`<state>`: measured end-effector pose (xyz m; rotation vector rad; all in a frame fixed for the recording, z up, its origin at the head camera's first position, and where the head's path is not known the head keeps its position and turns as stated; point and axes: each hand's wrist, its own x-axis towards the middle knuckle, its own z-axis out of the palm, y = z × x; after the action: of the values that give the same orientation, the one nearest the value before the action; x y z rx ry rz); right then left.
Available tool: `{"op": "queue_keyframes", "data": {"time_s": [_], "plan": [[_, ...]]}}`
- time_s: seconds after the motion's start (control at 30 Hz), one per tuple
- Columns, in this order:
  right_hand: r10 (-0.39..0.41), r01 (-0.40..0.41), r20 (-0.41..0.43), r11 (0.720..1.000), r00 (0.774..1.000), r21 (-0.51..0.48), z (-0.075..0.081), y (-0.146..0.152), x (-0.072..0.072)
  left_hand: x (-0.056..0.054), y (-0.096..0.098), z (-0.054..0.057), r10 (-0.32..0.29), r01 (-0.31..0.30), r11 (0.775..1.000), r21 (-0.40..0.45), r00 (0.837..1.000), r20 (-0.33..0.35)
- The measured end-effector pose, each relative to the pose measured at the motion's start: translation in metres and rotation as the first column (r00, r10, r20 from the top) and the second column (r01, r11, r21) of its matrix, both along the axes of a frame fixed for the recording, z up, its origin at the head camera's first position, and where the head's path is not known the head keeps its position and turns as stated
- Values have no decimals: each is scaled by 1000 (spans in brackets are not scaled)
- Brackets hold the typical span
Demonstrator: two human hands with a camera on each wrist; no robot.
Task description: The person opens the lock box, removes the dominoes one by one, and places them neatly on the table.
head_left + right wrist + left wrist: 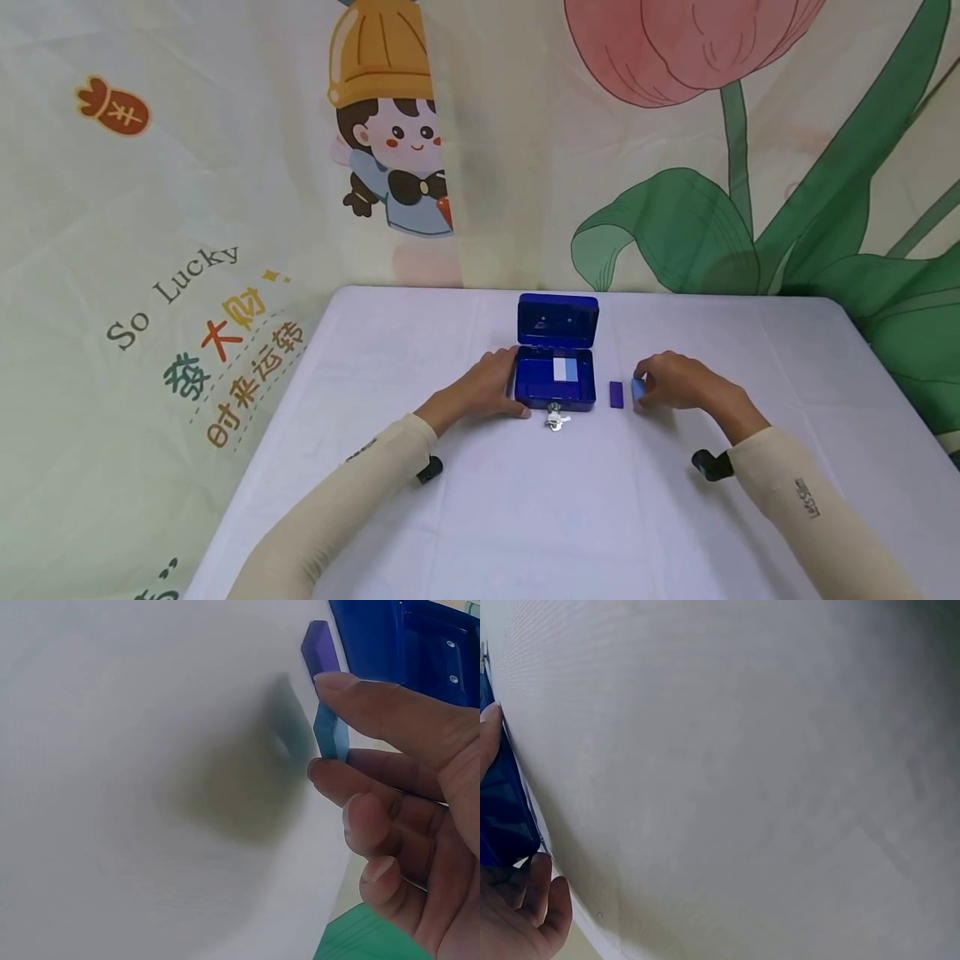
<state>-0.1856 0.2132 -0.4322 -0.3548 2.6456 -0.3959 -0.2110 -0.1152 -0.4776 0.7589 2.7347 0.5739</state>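
Grey letters spelling "So Lucky" [172,292] slant across the pale cloth backdrop [240,167]; beneath them come the characters "發大财" [221,340] in green, red and yellow, then "时来运转" [243,403] in brown between dashed lines; at the lower left edge, further dark writing [157,594] is cut off. The right sleeve [832,533] bears small dark lettering that seems to begin "Lets"; the marking on the left sleeve [330,500] is too foreshortened to read.

Also printed on the cloth are a red pouch [116,107], a cartoon child in a yellow hat [381,54] and a large pink tulip [697,42]; below spreads the white tabletop [525,517], where a blue box [534,392] sits with its lid [558,321] raised at the back; keys [556,422] hang at its front, and a white piece [559,369] and a pale blue piece [572,370] lie side by side inside.

The left hand [491,385] grips the box's left end, thumb at the front corner; the right hand [675,382] pinches a light-blue block [328,733] between thumb and fingers [341,781], to the right of the box; a purple block [616,394] stands in the way, between that block and the box.
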Motion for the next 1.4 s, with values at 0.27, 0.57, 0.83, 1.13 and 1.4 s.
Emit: {"op": "queue_keyframes", "data": {"time_s": [0.27,0.57,0.83,1.13,1.4], "plan": [[-7,7,20,1000,1000,8,-8,0,0,0,0,0,0,0,1000,-7,1000,-3],[-12,12,15,1000,1000,4,-10,1,1,-2,1,-1,-4,4,1000,-10,1000,-5],[-21,21,15,1000,1000,8,-11,0,0,-1,1,0,-2,2,1000,-18,1000,-1],[-26,26,7,1000,1000,12,-14,-1,0,-1,2,1,2,-2,1000,-19,1000,3],[-35,35,8,999,999,7,-15,0,1,0,2,3,-1,2,1000,-6,1000,7]]}}
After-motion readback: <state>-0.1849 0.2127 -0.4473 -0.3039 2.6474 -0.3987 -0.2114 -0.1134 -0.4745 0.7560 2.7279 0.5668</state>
